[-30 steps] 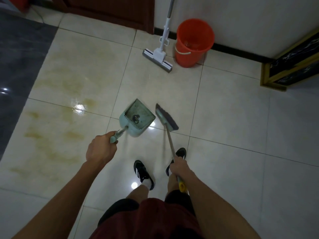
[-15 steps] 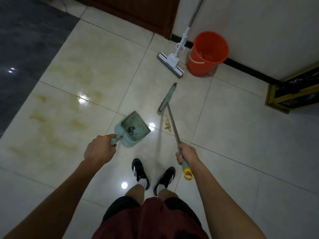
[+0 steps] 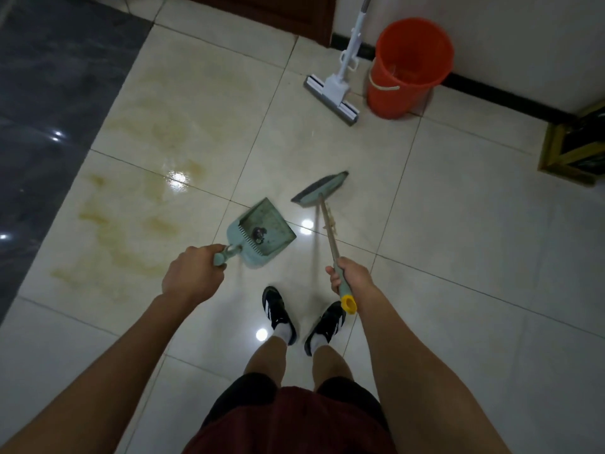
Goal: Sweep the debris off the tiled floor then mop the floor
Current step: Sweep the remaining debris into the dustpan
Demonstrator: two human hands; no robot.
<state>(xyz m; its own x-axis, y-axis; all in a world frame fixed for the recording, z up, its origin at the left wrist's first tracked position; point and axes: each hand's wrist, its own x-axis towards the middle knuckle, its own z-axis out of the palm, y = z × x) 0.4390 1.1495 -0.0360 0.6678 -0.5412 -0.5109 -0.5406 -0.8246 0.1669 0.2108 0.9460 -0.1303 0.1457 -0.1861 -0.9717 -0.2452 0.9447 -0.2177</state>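
My left hand [image 3: 193,273] grips the handle of a pale green dustpan [image 3: 262,235], which holds a small dark clump of debris [image 3: 258,233]. My right hand [image 3: 352,276] grips the broom [image 3: 319,191] low on its stick, just above the yellow end cap. The broom head sits ahead and right of the dustpan mouth. A small yellowish scrap of debris [image 3: 331,221] lies on the cream tiled floor [image 3: 458,224] beside the broom stick. A white sponge mop [image 3: 334,93] leans by the wall next to an orange bucket [image 3: 407,67].
Yellowish stains [image 3: 124,224] mark the tiles to the left. A dark glossy floor strip [image 3: 42,109] runs along the far left. A brown door [image 3: 268,11] is at the top, and a gold-framed dark cabinet [image 3: 576,149] stands at the right. My two feet [image 3: 301,316] are below the dustpan.
The broom head has swung from upright and far to a position closer in, turned across the front of the dustpan. The dustpan has shifted slightly. The view has moved nearer the mop and bucket.
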